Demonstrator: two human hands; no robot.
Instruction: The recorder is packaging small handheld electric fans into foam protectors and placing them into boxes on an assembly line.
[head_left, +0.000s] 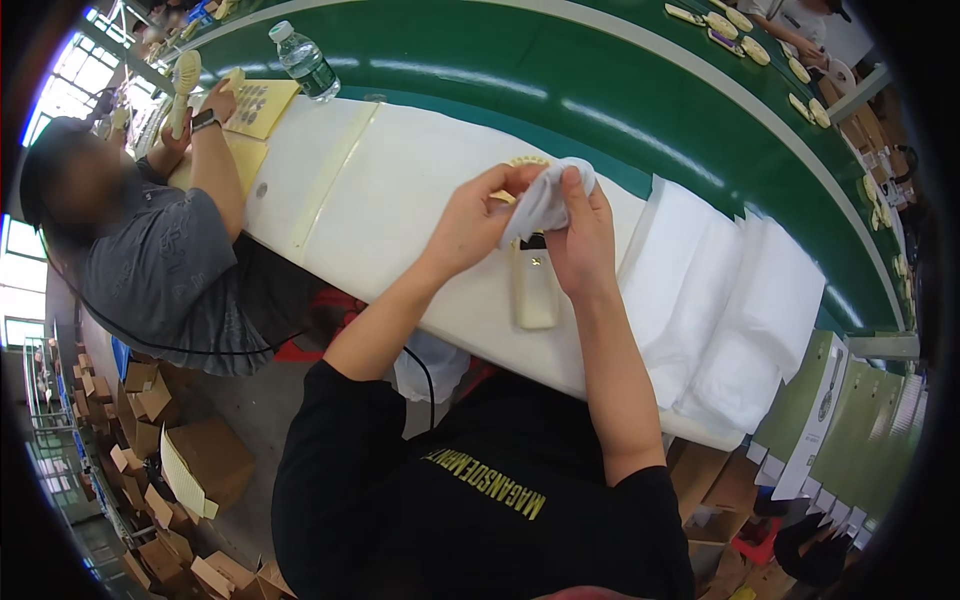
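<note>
In front of me, both hands are raised over the white work surface. My left hand (470,222) pinches one side of a pale grey-white cloth (541,207). Gripping the cloth's other side is my right hand (585,240), its thumb on top. Behind the fingers shows part of a pale yellow ribbed round piece (528,161), like a handheld fan's head; whether a hand touches it I cannot tell. Just below the hands, a cream oblong case-like thing (536,290) with a small dark mark lies on the surface, its far end partly covered by my hands.
Stacks of white soft sheets or bags (690,280) lie right of my right arm, with green flat boxes (850,430) beyond. A water bottle (305,62) stands far left. A co-worker (160,240) at left holds a yellow handheld fan (185,85). A green conveyor (480,70) runs behind.
</note>
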